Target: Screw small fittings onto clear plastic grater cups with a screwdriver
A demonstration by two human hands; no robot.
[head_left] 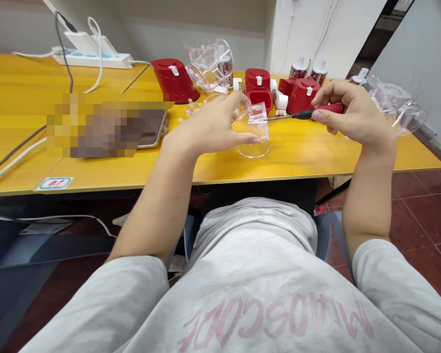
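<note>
My left hand [220, 122] is closed around a clear plastic housing [257, 128], thumb along its near side and fingers over the top. The housing has a round, ring-like edge at the bottom, just above the yellow table. In my right hand [349, 110] is a screwdriver [305, 113] with a red and black handle, gripped between thumb and fingers. Its metal shaft points left and the tip meets the housing's right side. Whether a screw sits at the tip is too small to tell.
Behind my hands stand red plastic housings [174, 81], a pile of clear parts [209, 63] and metal drums with white tops [298, 68]. More clear parts [393, 100] lie at the right. A tablet-like device [152, 128] and a power strip [95, 58] with cables are at the left.
</note>
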